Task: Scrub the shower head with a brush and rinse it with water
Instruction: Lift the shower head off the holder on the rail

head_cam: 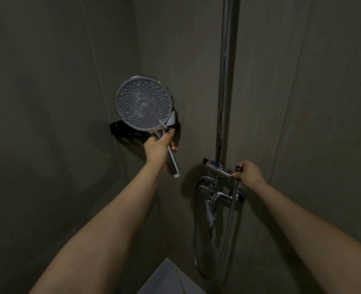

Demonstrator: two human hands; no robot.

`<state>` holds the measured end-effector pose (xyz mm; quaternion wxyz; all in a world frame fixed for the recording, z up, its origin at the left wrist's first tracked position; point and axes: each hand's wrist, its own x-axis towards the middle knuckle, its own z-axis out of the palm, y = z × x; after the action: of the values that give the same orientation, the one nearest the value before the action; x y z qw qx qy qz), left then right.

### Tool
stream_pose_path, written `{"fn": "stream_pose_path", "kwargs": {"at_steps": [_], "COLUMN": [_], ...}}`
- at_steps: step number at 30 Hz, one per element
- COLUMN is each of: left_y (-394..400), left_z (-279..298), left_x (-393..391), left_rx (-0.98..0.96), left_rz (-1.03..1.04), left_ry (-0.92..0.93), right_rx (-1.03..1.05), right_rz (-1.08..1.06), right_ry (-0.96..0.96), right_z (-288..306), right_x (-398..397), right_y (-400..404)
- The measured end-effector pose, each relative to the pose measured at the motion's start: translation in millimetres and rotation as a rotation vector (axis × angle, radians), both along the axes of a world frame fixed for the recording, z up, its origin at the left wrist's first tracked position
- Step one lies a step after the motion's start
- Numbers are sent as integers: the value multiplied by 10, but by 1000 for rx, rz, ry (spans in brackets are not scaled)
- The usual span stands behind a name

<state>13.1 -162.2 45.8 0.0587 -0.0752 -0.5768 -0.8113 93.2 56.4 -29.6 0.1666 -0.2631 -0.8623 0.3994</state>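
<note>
Two bare forearms reach forward from the bottom edge into a dim shower corner. Low between them, a pale floor patch point(171, 276) shows at the bottom edge.

The left hand point(157, 148) has its fingers curled round the chrome handle point(173, 161) of the one shower head point(144, 103). The grip sits high on the handle, just under the disc; the handle's lower end juts down and to the right below the hand. The round disc stands above the hand, its nozzle face turned toward the camera, in front of the wall corner. A thin pale stick point(162, 124) crosses the disc's lower rim just above the hand; I cannot tell what it is, or whether the fingers hold it.

The right hand point(250, 174) is closed on a knob point(239, 168) at the right end of the mixer bar point(218, 170), fingers curled over it. Below the bar are one spout tap point(219, 196) and one hose point(228, 230) hanging in a loop down the wall.

Farther back, one chrome riser pipe point(225, 81) climbs from the bar to the top edge. Behind the disc a dark corner shelf point(120, 126) is fixed across the two walls, with something white point(172, 118) on it, mostly hidden.
</note>
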Motion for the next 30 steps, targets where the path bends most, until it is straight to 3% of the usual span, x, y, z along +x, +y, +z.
{"fn": "stream_pose_path", "kwargs": {"at_steps": [10,30], "left_y": [58,443], "left_z": [-290,-405], "left_x": [-287,-341], "left_rx": [-166,-1], "left_rz": [-8,-40], "left_ry": [43,-75], "right_rx": [74,229], "right_rz": [3,-37], "right_ry": [10,-82], "right_z": [-59,-103], "right_x": [-274,-568], "right_y": [182,265]}}
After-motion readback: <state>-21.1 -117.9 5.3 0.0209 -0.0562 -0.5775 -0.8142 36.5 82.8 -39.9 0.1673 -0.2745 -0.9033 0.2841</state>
